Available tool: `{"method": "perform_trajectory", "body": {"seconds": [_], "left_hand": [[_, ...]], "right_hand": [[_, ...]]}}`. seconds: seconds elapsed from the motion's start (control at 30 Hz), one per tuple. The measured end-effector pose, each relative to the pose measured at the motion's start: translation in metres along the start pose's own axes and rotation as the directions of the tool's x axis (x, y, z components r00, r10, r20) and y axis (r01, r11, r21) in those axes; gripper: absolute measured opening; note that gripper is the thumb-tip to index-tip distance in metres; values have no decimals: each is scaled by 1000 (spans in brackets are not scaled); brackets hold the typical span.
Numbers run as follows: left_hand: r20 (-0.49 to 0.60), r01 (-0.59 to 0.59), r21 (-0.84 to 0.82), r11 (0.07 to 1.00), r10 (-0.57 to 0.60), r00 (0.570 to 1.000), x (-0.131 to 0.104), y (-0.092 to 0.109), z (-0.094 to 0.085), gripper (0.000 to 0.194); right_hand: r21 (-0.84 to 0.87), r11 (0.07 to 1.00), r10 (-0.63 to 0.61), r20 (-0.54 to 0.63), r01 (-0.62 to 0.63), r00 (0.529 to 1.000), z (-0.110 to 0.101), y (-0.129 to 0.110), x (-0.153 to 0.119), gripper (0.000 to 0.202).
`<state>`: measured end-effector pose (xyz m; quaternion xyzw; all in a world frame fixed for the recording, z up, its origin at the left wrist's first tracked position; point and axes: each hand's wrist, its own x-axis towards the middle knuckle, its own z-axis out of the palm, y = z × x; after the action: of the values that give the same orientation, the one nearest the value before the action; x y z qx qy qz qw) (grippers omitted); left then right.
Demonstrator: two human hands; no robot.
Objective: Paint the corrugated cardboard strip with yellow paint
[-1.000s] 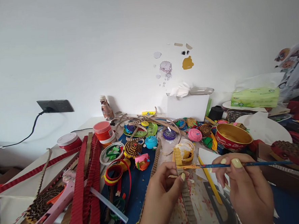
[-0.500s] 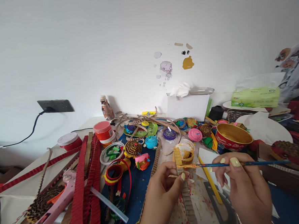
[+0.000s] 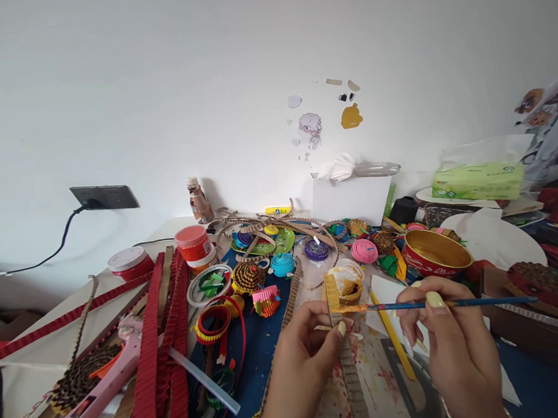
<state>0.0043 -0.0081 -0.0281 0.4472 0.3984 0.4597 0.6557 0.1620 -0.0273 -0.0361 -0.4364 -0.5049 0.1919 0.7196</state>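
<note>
My left hand (image 3: 311,349) pinches a strip of corrugated cardboard (image 3: 349,372) between thumb and fingers. The strip's upper end carries yellow-ochre paint, while its lower length is bare brown and runs down to the bottom edge. In my right hand (image 3: 457,337) is a thin blue paintbrush (image 3: 483,301), held level. Its ochre-coated bristles touch the strip just above my left thumb. Right behind the strip stands an open tub of ochre paint (image 3: 352,289), its rim smeared. A yellow pencil (image 3: 395,340) lies on the paint-spattered surface between my hands.
At left lie red corrugated strips (image 3: 144,368), a pink glue gun (image 3: 94,390) with a glue stick, and tubs of red paint (image 3: 193,242). Several coiled paper crafts (image 3: 249,277) sit mid-table. A red and gold bowl (image 3: 437,253) stands at right, before a green tissue pack (image 3: 478,181).
My right hand and the paintbrush have shifted very slightly left, the bristles still against the strip. My left hand and the strip stay in place.
</note>
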Motion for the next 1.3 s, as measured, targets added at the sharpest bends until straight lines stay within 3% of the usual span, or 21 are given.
{"method": "perform_trajectory", "body": {"seconds": [0.23,0.63,0.87,1.3], "left_hand": [[4,-21,-17,1000,22,1000,2,-5,-2,38],[-12,0,-34,999,-1,1000,0,3,0,38],[-22,10,-68,998,-12,1000,0,3,1,39],[-7,-5,-42,999,5,1000,0,2,-1,37]], "right_hand": [[-6,1000,-25,15,25,1000,0,0,0,12],[-55,998,-37,-35,35,999,2,-1,1,9],[64,998,24,-175,-13,984,2,-6,1,7],[34,998,-50,-9,51,999,1,-6,-1,13]]}}
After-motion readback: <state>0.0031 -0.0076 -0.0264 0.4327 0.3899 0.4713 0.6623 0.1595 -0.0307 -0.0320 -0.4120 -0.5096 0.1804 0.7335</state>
